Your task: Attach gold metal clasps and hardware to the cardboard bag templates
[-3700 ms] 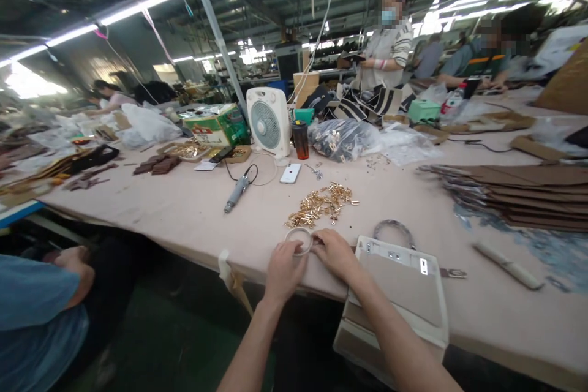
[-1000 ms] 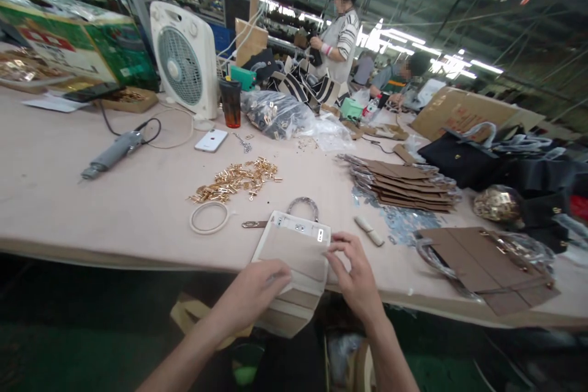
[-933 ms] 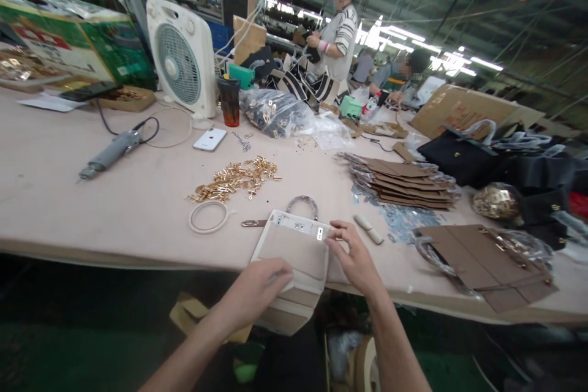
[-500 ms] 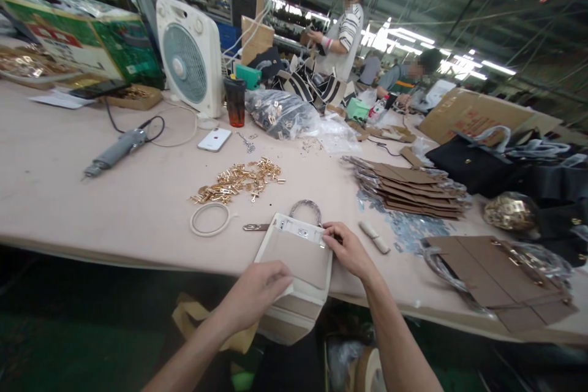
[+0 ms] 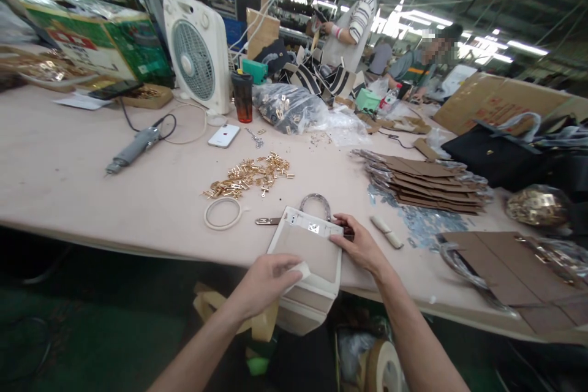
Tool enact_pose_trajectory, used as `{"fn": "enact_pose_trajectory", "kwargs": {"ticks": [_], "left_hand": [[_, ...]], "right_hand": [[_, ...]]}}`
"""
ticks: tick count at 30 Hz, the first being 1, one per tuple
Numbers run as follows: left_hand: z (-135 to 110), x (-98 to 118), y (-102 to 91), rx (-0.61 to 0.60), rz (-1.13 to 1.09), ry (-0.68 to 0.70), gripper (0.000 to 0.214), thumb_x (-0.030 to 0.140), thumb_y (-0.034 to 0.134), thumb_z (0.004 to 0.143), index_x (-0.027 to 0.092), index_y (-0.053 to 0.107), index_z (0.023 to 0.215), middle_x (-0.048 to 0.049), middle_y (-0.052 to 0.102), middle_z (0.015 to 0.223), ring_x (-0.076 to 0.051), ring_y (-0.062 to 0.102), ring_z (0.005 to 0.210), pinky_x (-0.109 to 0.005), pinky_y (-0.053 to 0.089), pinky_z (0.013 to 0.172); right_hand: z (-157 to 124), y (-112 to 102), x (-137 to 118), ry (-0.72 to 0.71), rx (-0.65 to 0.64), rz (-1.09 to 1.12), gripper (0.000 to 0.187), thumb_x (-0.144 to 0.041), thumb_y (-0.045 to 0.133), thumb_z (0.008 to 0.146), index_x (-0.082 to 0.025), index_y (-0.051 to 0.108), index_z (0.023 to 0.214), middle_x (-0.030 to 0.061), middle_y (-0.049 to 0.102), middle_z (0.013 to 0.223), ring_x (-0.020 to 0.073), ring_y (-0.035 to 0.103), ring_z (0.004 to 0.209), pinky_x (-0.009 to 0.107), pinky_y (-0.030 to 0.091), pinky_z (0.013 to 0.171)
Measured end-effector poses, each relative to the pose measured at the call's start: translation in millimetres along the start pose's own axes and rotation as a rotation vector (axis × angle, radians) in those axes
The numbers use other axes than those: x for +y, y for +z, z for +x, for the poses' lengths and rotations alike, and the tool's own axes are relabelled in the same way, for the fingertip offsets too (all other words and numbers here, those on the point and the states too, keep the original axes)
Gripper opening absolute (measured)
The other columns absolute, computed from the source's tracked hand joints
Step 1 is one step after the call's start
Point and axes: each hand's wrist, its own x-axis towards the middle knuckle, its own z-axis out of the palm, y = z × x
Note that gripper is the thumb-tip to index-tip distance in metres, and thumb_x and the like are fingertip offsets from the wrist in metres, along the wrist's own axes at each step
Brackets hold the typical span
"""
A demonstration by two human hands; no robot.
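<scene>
A small beige handbag (image 5: 312, 251) with pale edges and a looped handle (image 5: 316, 197) rests at the table's front edge, its lower end jutting out over it. My right hand (image 5: 361, 244) grips its upper right corner, thumb on the face and fingers at the side. Above the bag's left side, my left hand (image 5: 271, 282) pinches a small white piece (image 5: 302, 270), possibly tape. Metal fittings (image 5: 313, 228) show along the bag's top band. A brown strap with a metal end (image 5: 267, 221) sticks out to the left.
A tape roll (image 5: 223, 214) and a heap of gold fittings (image 5: 248, 176) lie left of the bag. Farther off are an electric screwdriver (image 5: 133, 150), phone (image 5: 223, 135) and fan (image 5: 197, 55). Stacked brown bags (image 5: 427, 180) lie right. Two co-workers are beyond.
The view has shifted, so the scene sits farther right. My left hand has lifted slightly from the bag's left side, and the white piece shows more clearly. My right hand stays at the corner.
</scene>
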Motion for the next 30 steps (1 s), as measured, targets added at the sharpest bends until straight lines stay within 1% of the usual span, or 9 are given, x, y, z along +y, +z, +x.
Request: {"fn": "enact_pose_trajectory", "kwargs": {"ticks": [4, 9, 11, 14, 16, 18, 23, 26, 30], "left_hand": [[-5.2, 1.0, 3.3, 0.018, 0.030, 0.030, 0.041, 0.043, 0.072, 0.089, 0.017, 0.078, 0.121, -0.0102, 0.077, 0.125, -0.028, 0.070, 0.116, -0.041, 0.051, 0.109], [-11.0, 6.3, 8.0, 0.088, 0.094, 0.066, 0.038, 0.040, 0.071, 0.090, 0.021, 0.078, 0.122, -0.0077, 0.076, 0.128, -0.028, 0.068, 0.120, -0.042, 0.047, 0.114], [-13.3, 9.9, 7.9, 0.128, 0.106, 0.076, 0.039, 0.040, 0.070, 0.091, 0.020, 0.077, 0.123, -0.0080, 0.076, 0.127, -0.028, 0.069, 0.118, -0.040, 0.048, 0.112], [-17.1, 17.5, 5.4, 0.136, 0.103, 0.093, 0.050, 0.036, 0.069, 0.091, 0.017, 0.068, 0.137, -0.0080, 0.079, 0.117, -0.024, 0.071, 0.106, -0.036, 0.051, 0.103], [-19.9, 23.0, 3.1, 0.114, 0.104, 0.105, 0.069, 0.031, 0.068, 0.090, 0.017, 0.048, 0.155, -0.0043, 0.080, 0.104, -0.020, 0.071, 0.095, -0.032, 0.052, 0.095], [-22.9, 27.7, 1.1, 0.093, 0.132, 0.114, 0.081, 0.027, 0.067, 0.090, 0.019, 0.032, 0.163, -0.0010, 0.079, 0.098, -0.017, 0.069, 0.088, -0.029, 0.051, 0.090], [-28.4, 33.2, 0.0, 0.059, 0.252, 0.167, 0.071, 0.025, 0.057, 0.094, 0.021, 0.035, 0.161, -0.0045, 0.078, 0.108, -0.021, 0.070, 0.099, -0.032, 0.050, 0.094], [-29.1, 33.4, 1.6, 0.042, 0.283, 0.204, 0.066, 0.023, 0.055, 0.095, 0.021, 0.040, 0.159, -0.0073, 0.077, 0.115, -0.023, 0.069, 0.109, -0.034, 0.050, 0.099], [-28.9, 34.2, 3.6, 0.036, 0.324, 0.233, 0.057, 0.021, 0.054, 0.095, 0.021, 0.049, 0.152, -0.0084, 0.077, 0.121, -0.024, 0.069, 0.115, -0.034, 0.050, 0.102]], "right_hand": [[2.5, -1.0, -1.9, -0.005, -0.012, -0.019, 0.044, -0.037, 0.072, 0.085, -0.021, 0.068, 0.126, 0.0094, 0.071, 0.125, 0.0246, 0.065, 0.114, 0.041, 0.049, 0.100], [14.3, -3.0, -3.1, 0.150, -0.064, 0.116, 0.043, -0.042, 0.079, 0.075, -0.018, 0.074, 0.110, 0.0043, 0.075, 0.096, 0.0200, 0.065, 0.083, 0.033, 0.052, 0.076], [17.2, -3.0, -3.4, 0.177, -0.049, 0.134, 0.040, -0.045, 0.078, 0.076, -0.017, 0.076, 0.104, 0.0046, 0.075, 0.091, 0.0197, 0.064, 0.080, 0.034, 0.051, 0.073], [15.1, -0.6, -9.6, 0.138, 0.106, 0.098, 0.040, -0.049, 0.073, 0.081, -0.016, 0.076, 0.104, 0.0096, 0.077, 0.098, 0.0236, 0.067, 0.088, 0.039, 0.054, 0.082], [6.8, 3.0, -21.0, 0.051, 0.297, 0.010, 0.041, -0.049, 0.072, 0.084, -0.017, 0.075, 0.108, 0.0128, 0.076, 0.108, 0.0261, 0.068, 0.095, 0.043, 0.054, 0.088], [-8.2, 8.3, -39.0, -0.064, 0.366, -0.053, 0.037, -0.048, 0.069, 0.090, -0.019, 0.074, 0.111, 0.0125, 0.075, 0.109, 0.0257, 0.068, 0.095, 0.043, 0.056, 0.088], [-52.7, 27.1, -90.2, -0.361, -0.028, -0.125, 0.028, -0.036, 0.068, 0.097, -0.026, 0.072, 0.122, 0.0088, 0.075, 0.114, 0.0237, 0.072, 0.100, 0.039, 0.060, 0.088], [-63.1, 37.9, -105.8, -0.472, -0.086, -0.218, 0.030, -0.033, 0.069, 0.097, -0.028, 0.072, 0.126, 0.0085, 0.076, 0.116, 0.0244, 0.072, 0.106, 0.040, 0.060, 0.092], [-62.6, 44.5, -109.7, -0.493, -0.120, -0.268, 0.015, -0.029, 0.065, 0.100, -0.027, 0.075, 0.111, 0.0061, 0.078, 0.102, 0.0216, 0.073, 0.092, 0.036, 0.060, 0.084]]}}
